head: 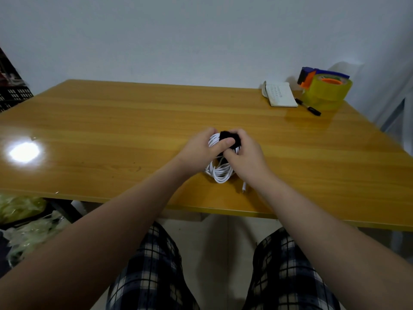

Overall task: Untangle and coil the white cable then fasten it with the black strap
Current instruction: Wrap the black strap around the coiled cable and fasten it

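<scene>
The coiled white cable rests on the table. The left hand grips the coil; the right hand fingers curl round the black strap at its far side. Cable judged light, limp, springy: clamp across the bundled loops, not the loose end

A lived-in room of a home is being shown: a glossy wooden table is being backed by a bare white wall, a notepad, a black marker and a tape dispenser are being held at its far right corner, checked lounge trousers are being worn, and the floor on the left is being taken up by plastic bags and a black crate.
</scene>
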A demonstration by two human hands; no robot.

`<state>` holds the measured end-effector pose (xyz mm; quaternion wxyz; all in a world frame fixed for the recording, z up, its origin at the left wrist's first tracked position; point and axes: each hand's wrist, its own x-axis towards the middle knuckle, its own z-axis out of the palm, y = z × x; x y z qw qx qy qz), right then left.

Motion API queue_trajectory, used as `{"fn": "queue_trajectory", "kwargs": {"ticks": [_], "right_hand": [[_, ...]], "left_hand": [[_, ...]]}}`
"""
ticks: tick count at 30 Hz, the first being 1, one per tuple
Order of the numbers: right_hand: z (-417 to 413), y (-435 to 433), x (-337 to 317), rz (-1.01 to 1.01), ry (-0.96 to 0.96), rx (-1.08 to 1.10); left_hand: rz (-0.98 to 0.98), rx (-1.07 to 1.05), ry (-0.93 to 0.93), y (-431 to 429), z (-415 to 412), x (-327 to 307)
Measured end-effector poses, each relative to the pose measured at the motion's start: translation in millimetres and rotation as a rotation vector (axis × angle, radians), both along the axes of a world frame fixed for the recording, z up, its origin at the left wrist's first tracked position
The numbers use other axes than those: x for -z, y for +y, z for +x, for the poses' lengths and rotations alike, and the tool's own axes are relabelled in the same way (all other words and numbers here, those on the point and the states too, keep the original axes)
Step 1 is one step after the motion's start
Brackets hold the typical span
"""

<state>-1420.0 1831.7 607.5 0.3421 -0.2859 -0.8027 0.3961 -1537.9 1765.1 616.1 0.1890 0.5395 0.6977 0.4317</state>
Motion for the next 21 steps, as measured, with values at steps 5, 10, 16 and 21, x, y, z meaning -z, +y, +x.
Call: {"fn": "queue_trajectory", "kwargs": {"ticks": [5,10,16,21], "right_hand": [[-2,3,3,-0.005,0.044,0.055],[-6,0,3,-0.053,0.087,0.073],[-3,4,-9,-0.108,-0.022,-0.042],[4,7,-9,-0.309,0.151,-0.025]], "left_hand": [[0.034,-0.039,-0.058,2,9,6],[-0.007,-0.084,-0.033,7,4,5],[-0.014,-0.142,0.034,11,-1,10],[0.011,-0.156,-0.055,15,3,7]]}}
